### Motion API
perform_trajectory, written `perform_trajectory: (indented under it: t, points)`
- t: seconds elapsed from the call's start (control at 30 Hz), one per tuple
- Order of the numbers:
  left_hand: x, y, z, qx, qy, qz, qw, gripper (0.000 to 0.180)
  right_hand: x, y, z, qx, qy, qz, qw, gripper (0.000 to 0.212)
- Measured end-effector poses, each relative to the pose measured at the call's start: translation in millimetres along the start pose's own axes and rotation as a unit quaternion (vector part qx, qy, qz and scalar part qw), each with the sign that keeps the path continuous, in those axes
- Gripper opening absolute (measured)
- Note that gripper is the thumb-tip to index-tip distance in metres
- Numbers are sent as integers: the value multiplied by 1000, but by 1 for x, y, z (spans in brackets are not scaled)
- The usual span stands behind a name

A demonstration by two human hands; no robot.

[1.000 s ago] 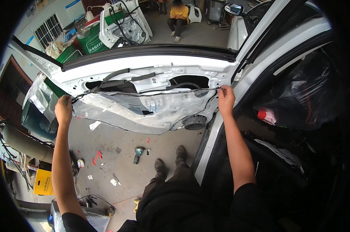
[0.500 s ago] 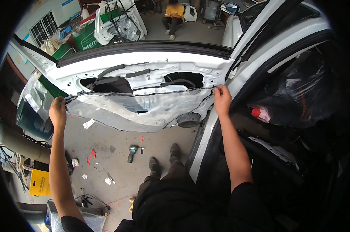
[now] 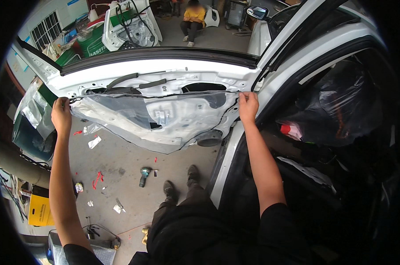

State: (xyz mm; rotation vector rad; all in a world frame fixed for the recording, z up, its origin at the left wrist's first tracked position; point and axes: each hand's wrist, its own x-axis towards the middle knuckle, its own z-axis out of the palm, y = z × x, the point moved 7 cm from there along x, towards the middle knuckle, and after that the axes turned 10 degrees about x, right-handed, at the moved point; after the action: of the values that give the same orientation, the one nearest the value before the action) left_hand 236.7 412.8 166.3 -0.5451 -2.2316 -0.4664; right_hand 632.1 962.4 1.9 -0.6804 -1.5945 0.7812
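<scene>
Stretched between my hands is a clear plastic sheet (image 3: 133, 115) with a black sealant strip along its border. My left hand (image 3: 61, 112) pinches its upper left corner, and my right hand (image 3: 248, 106) pinches the upper right corner. The sheet lies in front of the bare inner side of a white car door (image 3: 173, 73). Its top edge crosses the door's two large openings, covering their lower parts. Above that edge, two cables in dark foam sleeves (image 3: 152, 83) run over the metal. A round black speaker (image 3: 209, 139) shows at the door's lower right, beside the sheet.
On the floor lie a cordless drill (image 3: 144, 176), red scraps (image 3: 97, 179) and a small blade-like tool (image 3: 119, 205). The car's door opening (image 3: 224, 170) is close on my right. A yellow box (image 3: 40, 211) stands at the left. A person in yellow (image 3: 194, 20) sits beyond the door.
Both hands have lifted the plastic sheet's top edge higher on the door, so it covers more of the two openings. The sheet is pulled straighter. The whole view has shifted slightly.
</scene>
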Motion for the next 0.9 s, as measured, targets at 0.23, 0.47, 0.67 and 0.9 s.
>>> perform_trajectory:
  t: [0.23, 0.47, 0.67, 0.9]
  points:
    - [11, 1, 15, 15, -18, -25, 999, 15, 11, 3, 5, -61, -16, -14, 998, 18]
    - [16, 3, 15, 22, -2, -13, 1000, 16, 18, 9, 10, -31, -44, 28, 998, 16]
    - [18, 6, 10, 12, -4, -17, 1000, 17, 15, 1, 5, -46, -45, -21, 998, 12]
    - [20, 18, 6, -15, -8, -21, 1000, 19, 12, -3, -7, -67, -48, -27, 996, 10]
